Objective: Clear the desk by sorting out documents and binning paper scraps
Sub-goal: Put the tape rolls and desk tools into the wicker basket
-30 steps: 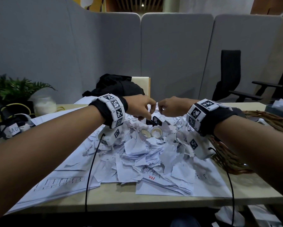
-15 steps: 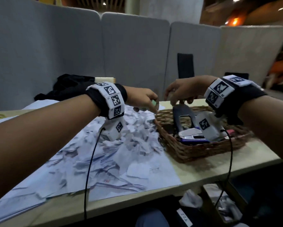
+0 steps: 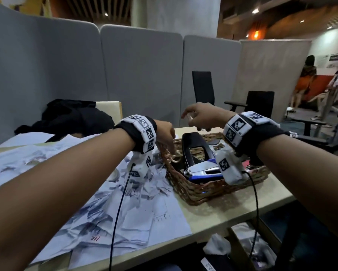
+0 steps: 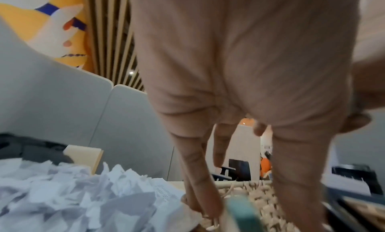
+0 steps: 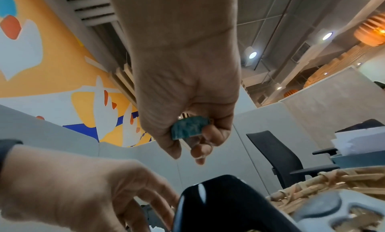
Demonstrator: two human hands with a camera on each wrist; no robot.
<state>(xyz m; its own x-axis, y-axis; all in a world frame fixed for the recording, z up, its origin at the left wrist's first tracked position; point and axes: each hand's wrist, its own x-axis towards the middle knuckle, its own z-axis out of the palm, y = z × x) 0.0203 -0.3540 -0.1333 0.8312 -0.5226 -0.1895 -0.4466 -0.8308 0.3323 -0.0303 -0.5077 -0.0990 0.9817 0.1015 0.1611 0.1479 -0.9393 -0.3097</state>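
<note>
Grey partitions back a desk (image 3: 213, 216) heaped with paper scraps (image 3: 105, 192); at its right edge the right hand (image 3: 201, 118) pinches a teal clip (image 5: 188, 127) above the basket (image 3: 203, 190) (likely dropping it), left hand (image 3: 165, 133) fingers loose, empty

Readable marks, as I see them from my station:

1. Sheet (image 3: 95, 238), well to the near side of the left hand (image 3: 165, 133): red handwriting, roughly "1/R"; I cannot be sure.
2. White label (image 3: 208, 266), well below the right hand (image 3: 201, 116): sideways characters, apparently "22".
3. Printed page (image 4: 164, 192), just left of the left fingers (image 4: 200, 178): fine print, too small to read.
4. Wristbands (image 3: 144, 124): black-and-white coded squares, no legible letters.
</note>
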